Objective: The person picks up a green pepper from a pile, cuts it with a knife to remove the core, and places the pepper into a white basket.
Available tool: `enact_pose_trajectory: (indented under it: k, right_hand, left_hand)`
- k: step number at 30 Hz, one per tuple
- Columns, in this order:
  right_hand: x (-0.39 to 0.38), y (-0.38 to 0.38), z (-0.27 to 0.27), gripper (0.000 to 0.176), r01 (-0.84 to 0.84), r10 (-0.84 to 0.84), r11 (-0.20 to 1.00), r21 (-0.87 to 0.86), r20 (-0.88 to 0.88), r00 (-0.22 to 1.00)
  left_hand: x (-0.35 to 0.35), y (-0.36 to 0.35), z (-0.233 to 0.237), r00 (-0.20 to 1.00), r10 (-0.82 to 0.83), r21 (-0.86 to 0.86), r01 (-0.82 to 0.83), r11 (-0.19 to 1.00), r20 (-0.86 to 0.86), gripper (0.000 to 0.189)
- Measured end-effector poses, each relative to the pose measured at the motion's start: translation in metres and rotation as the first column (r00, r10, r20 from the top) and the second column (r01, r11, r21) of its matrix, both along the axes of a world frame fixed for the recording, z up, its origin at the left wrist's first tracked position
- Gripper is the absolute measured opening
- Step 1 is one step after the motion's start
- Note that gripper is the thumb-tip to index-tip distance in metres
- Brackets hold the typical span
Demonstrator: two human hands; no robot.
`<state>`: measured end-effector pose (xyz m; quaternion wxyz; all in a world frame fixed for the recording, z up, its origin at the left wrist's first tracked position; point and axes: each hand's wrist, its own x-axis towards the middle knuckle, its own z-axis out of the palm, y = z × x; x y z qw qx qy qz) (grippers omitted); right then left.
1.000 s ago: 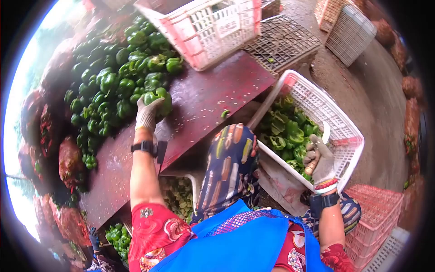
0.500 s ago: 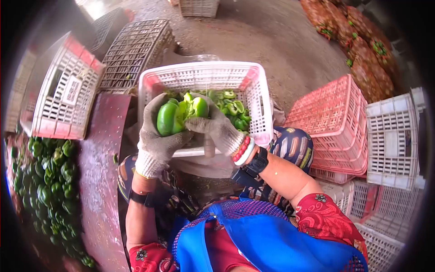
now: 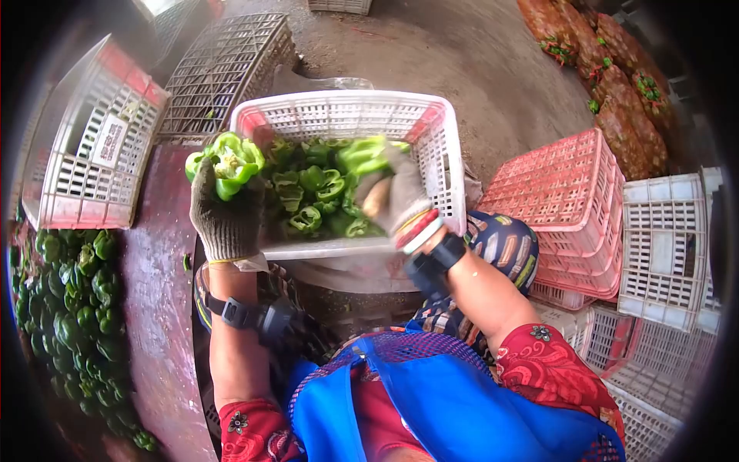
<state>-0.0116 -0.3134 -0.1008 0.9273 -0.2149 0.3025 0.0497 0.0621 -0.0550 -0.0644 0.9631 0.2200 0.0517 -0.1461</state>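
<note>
In the head view, my left hand (image 3: 219, 215), in a grey knit glove, grips a cut green bell pepper (image 3: 229, 163) with its pale core and seeds facing up. It is at the left rim of a white plastic crate (image 3: 346, 250). My right hand (image 3: 404, 189), also gloved and smeared by motion, is over the crate's right half, closed on a blurred green pepper piece (image 3: 362, 156). Below it, several cut pepper pieces (image 3: 308, 219) lie in the crate. Part of the right hand's grip is hidden by blur.
A heap of whole green peppers (image 3: 81, 323) lies at left, beyond a reddish board (image 3: 165, 308). Crates stand around: a white one (image 3: 100, 154) at left, stacked pink ones (image 3: 546, 192) and a white one (image 3: 666, 239) at right. Filled mesh sacks (image 3: 623, 115) lie at far right.
My hands have parted, and the pepper between them is now in two pieces. The left hand moved left with one piece; the right moved right over the crate with the other.
</note>
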Motion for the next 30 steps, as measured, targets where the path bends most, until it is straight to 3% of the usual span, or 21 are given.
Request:
enact_pose_trajectory:
  k: [1, 3, 4, 5, 7, 8, 9, 11, 12, 14, 16, 17, 18, 19, 20, 22, 23, 25, 27, 29, 30]
  right_hand:
    - [0.003, -0.012, -0.007, 0.056, 0.089, -0.091, 0.996, -0.025, -0.093, 0.992]
    - [0.002, -0.034, -0.02, 0.066, -0.003, 0.035, 0.988, 0.153, -0.205, 0.978]
    - [0.005, -0.008, 0.005, 0.064, 0.078, -0.089, 0.996, -0.049, -0.305, 0.948]
    - [-0.004, -0.001, 0.01, 0.059, -0.06, 0.063, 0.998, 0.02, -0.275, 0.959]
    - [-0.006, 0.007, -0.025, 0.054, -0.277, 0.288, 0.955, 0.108, -0.099, 0.953]
    - [-0.012, 0.024, 0.009, 0.055, -0.314, 0.305, 0.937, -0.152, -0.079, 0.949]
    - [-0.011, 0.026, 0.019, 0.069, -0.377, 0.398, 0.891, -0.253, 0.038, 0.916]
    - [-0.005, 0.029, 0.029, 0.069, -0.401, 0.506, 0.821, -0.406, 0.192, 0.841]
    - [-0.001, 0.033, 0.026, 0.068, -0.409, 0.532, 0.815, -0.41, 0.249, 0.809]
    - [0.006, 0.038, 0.022, 0.065, -0.417, 0.535, 0.822, -0.387, 0.275, 0.799]
    - [0.005, 0.039, 0.022, 0.062, -0.388, 0.488, 0.834, -0.393, 0.193, 0.851]
    - [0.004, 0.036, 0.015, 0.061, -0.344, 0.447, 0.811, -0.473, 0.122, 0.886]
    - [0.003, 0.033, 0.007, 0.06, -0.305, 0.398, 0.775, -0.553, 0.054, 0.916]
    - [0.005, 0.033, -0.009, 0.06, -0.161, 0.322, 0.646, -0.747, 0.074, 0.944]
    - [0.011, 0.036, -0.015, 0.059, -0.011, 0.249, 0.462, -0.887, 0.117, 0.961]
    - [0.007, 0.039, -0.013, 0.052, 0.088, 0.118, 0.126, -0.988, 0.103, 0.988]
    - [0.002, 0.046, -0.008, 0.05, 0.164, 0.121, 0.086, -0.983, 0.173, 0.977]
    - [-0.003, 0.062, -0.003, 0.046, 0.316, 0.144, 0.009, -0.949, 0.314, 0.939]
    - [-0.016, 0.071, 0.014, 0.049, 0.293, 0.216, -0.125, -0.948, 0.262, 0.94]
    - [-0.021, 0.071, 0.019, 0.052, 0.304, 0.241, -0.09, -0.948, 0.275, 0.931]
    - [-0.021, 0.065, 0.024, 0.055, 0.163, 0.274, -0.035, -0.986, 0.148, 0.95]
  left_hand:
    - [-0.002, 0.002, 0.008, 1.0, -0.024, -0.073, 0.024, 0.997, -0.003, 0.04]
    - [-0.008, 0.001, 0.011, 0.997, -0.077, -0.094, 0.078, 0.993, 0.014, 0.046]
    - [-0.01, 0.002, 0.008, 0.988, -0.153, -0.044, 0.153, 0.987, -0.013, 0.051]
    - [-0.015, -0.004, 0.011, 0.985, -0.173, 0.007, 0.173, 0.985, 0.026, 0.051]
    - [-0.021, -0.01, 0.014, 0.964, -0.254, 0.089, 0.261, 0.961, -0.085, 0.046]
    - [-0.023, -0.015, 0.015, 0.939, -0.328, 0.067, 0.336, 0.939, -0.106, 0.047]
    - [-0.026, -0.017, 0.017, 0.908, -0.41, 0.046, 0.414, 0.909, -0.086, 0.046]
    - [-0.038, -0.043, 0.034, 0.909, -0.309, 0.192, 0.368, 0.91, -0.278, 0.043]
    - [-0.031, -0.031, 0.004, 0.847, -0.502, 0.138, 0.526, 0.839, -0.177, 0.042]
    - [-0.031, -0.042, 0.006, 0.834, -0.486, 0.137, 0.53, 0.837, -0.26, 0.047]
    - [-0.031, -0.051, 0.008, 0.835, -0.435, 0.15, 0.504, 0.851, -0.338, 0.052]
    - [-0.032, -0.055, 0.005, 0.846, -0.393, 0.157, 0.471, 0.868, -0.361, 0.054]
    - [-0.032, -0.057, 0.002, 0.854, -0.35, 0.162, 0.436, 0.885, -0.385, 0.056]
    - [-0.032, -0.056, -0.004, 0.867, -0.342, 0.308, 0.457, 0.834, -0.362, 0.056]
    - [-0.032, -0.055, -0.011, 0.879, -0.339, 0.448, 0.465, 0.764, -0.335, 0.057]
    - [-0.04, -0.056, -0.018, 0.919, -0.295, 0.725, 0.388, 0.569, -0.261, 0.057]
    - [-0.038, -0.057, -0.011, 0.889, -0.308, 0.76, 0.452, 0.467, -0.34, 0.052]
    - [-0.037, -0.06, -0.041, 0.97, -0.188, 0.731, 0.238, 0.639, -0.151, 0.047]
    - [-0.036, -0.056, -0.038, 0.974, -0.163, 0.743, 0.224, 0.63, -0.156, 0.051]
    - [-0.035, -0.049, -0.042, 0.979, -0.15, 0.798, 0.197, 0.569, -0.135, 0.053]
    - [-0.035, -0.045, -0.054, 0.982, -0.151, 0.842, 0.175, 0.51, -0.113, 0.053]
